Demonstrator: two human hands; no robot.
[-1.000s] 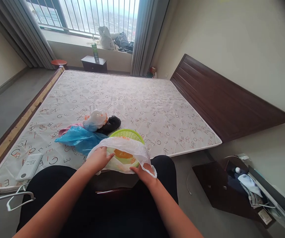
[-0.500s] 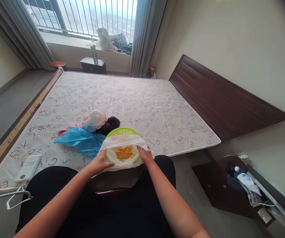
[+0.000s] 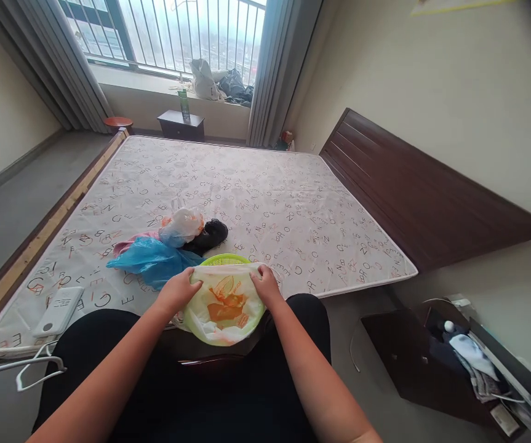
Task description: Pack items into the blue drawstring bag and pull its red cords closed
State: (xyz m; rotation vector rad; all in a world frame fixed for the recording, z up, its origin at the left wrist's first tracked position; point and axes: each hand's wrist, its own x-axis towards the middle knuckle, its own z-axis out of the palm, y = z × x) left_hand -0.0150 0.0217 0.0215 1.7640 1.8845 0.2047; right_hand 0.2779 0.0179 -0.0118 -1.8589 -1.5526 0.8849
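A white plastic bag with orange print point(image 3: 226, 303) is stretched flat between my two hands over a green basket point(image 3: 225, 259). My left hand point(image 3: 178, 290) pinches the bag's upper left corner. At the upper right corner, my right hand point(image 3: 266, 285) grips it between thumb and fingers. The basket's far rim shows beyond the bag, and its green shows faintly through the plastic. Left of the basket, on the mattress, lie a blue bag point(image 3: 154, 261), a crumpled white bag point(image 3: 182, 227), a black bag point(image 3: 210, 236) and something pink point(image 3: 131, 243).
The patterned mattress point(image 3: 247, 191) fills the middle, with a white box point(image 3: 59, 311) at its near left corner. White hangers point(image 3: 32, 372) are at the lower left. A dark cabinet point(image 3: 413, 357) with cloths stands at the right, and a nightstand point(image 3: 181, 125) with a bottle is beyond the bed.
The bag, earlier gathered open over the basket, is now pulled flat with its print spread out. My hands have risen slightly to its upper corners. The view has shifted a little.
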